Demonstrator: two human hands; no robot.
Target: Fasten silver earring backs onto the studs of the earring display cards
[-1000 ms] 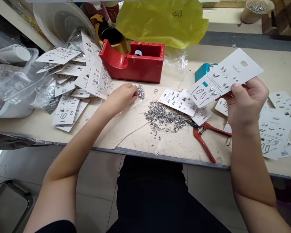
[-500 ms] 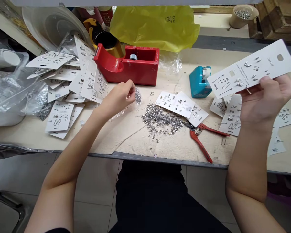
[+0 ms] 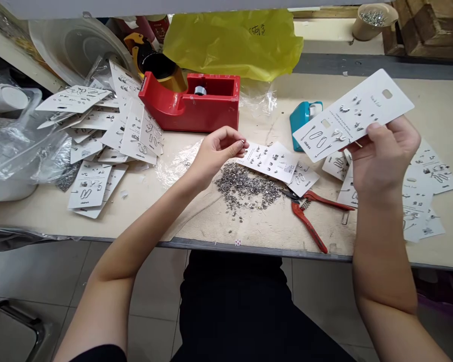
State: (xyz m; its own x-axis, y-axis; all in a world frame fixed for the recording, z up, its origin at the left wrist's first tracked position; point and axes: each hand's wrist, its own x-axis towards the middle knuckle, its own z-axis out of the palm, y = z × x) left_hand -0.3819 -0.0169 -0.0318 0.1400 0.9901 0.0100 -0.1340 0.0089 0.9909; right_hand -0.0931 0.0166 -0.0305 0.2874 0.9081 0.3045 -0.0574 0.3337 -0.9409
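Observation:
My right hand [image 3: 385,156] grips a long white jewellery card [image 3: 353,115] with small metal pieces pinned on it, raised above the table at the right. My left hand [image 3: 217,151] hovers over the table's middle, its thumb and fingers pinched on a tiny metal ring. Just below and right of that hand lies a heap of small silver metal bits [image 3: 247,186]. A crumpled clear plastic bag [image 3: 175,163] lies flat to the left of my left hand.
A red tape dispenser [image 3: 191,103] stands at the back, a yellow bag [image 3: 234,42] behind it. White cards are piled at left [image 3: 98,136] and scattered at right [image 3: 425,196]. Red-handled pliers [image 3: 311,211] lie near the front edge. A small teal dispenser [image 3: 302,118] sits behind the held card.
My left hand let go of the plastic bag and moved right, now pinching a small ring. My right hand swung the card up and right, then brought it back lower and leftward.

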